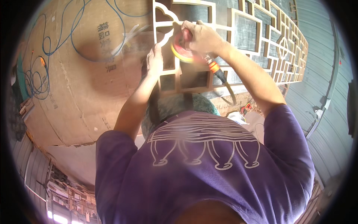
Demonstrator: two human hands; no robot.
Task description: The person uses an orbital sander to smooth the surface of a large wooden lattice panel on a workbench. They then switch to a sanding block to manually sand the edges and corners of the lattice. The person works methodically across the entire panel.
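My right hand (201,37) grips a red round pneumatic sander (183,51) with a yellow-edged pad, which sits over the bars near one end of a wooden lattice panel (232,28). An orange and black coupling (216,70) joins the tool to a dark hose. To the left, my left hand (155,60) rests at the panel's outer rail, beside a curved wooden piece set in the lattice. Whether its fingers are closed around the rail I cannot tell. Some blur hides where the sander's pad meets the wood.
Blue air hose (72,30) loops over brown cardboard sheeting (92,92) at the left. Beside my right elbow, a second red tool (247,107) lies near a white plastic bag (237,117). Corrugated metal wall (321,70) stands at the far right.
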